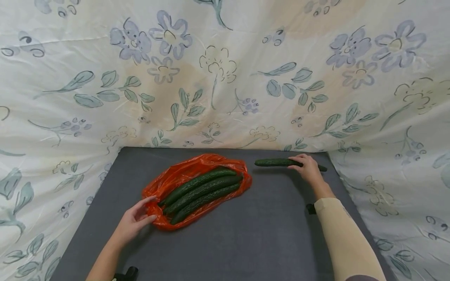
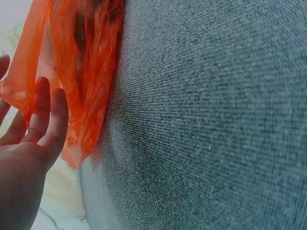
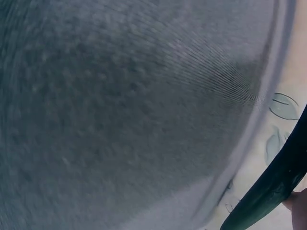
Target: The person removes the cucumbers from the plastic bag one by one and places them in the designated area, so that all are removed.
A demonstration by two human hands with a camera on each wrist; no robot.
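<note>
In the head view, three dark green cucumbers (image 1: 203,190) lie side by side in a crumpled orange plastic bag (image 1: 197,162), its mouth spread wide around them. My left hand (image 1: 135,220) touches the bag's near left end, thumb and fingers apart. Thin orange film (image 2: 72,62) hangs against those loosely extended fingers (image 2: 58,112) in the left wrist view. Off to the right, my right hand (image 1: 306,168) grips another cucumber (image 1: 272,162) near its right end, thumb and fingertips around it. Part of that cucumber (image 3: 273,184) and a bit of the hand show in the right wrist view.
Everything is on a dark grey table (image 1: 242,242). Floral cloth (image 1: 225,97) hangs behind the table's back edge and along both sides. A black wrist strap part (image 1: 311,208) shows by the right sleeve.
</note>
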